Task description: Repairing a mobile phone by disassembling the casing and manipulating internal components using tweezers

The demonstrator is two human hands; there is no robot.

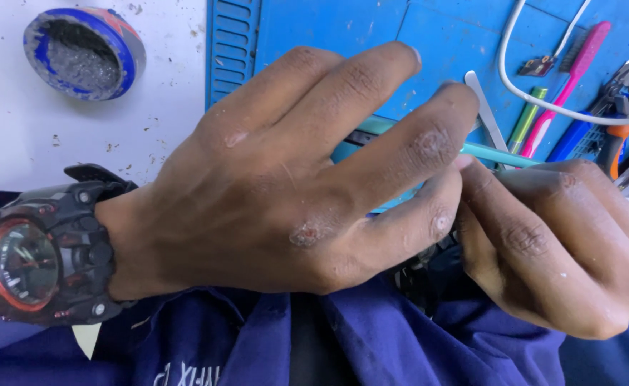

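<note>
Filling the centre of the frame, the left hand arches over a thin teal-edged device, gripping it as if to steady it, while the right hand, lower right, pinches at its edge. The hands hide most of the device. Tools lie blurred, upper right, on the blue mat; a tape roll sits upper left on the bench.

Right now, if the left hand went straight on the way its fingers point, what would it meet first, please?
The left hand points up and right over the teal device. Past its fingertips, the flat metal tool on the blue mat looks first in line, though depth is unclear.
</note>
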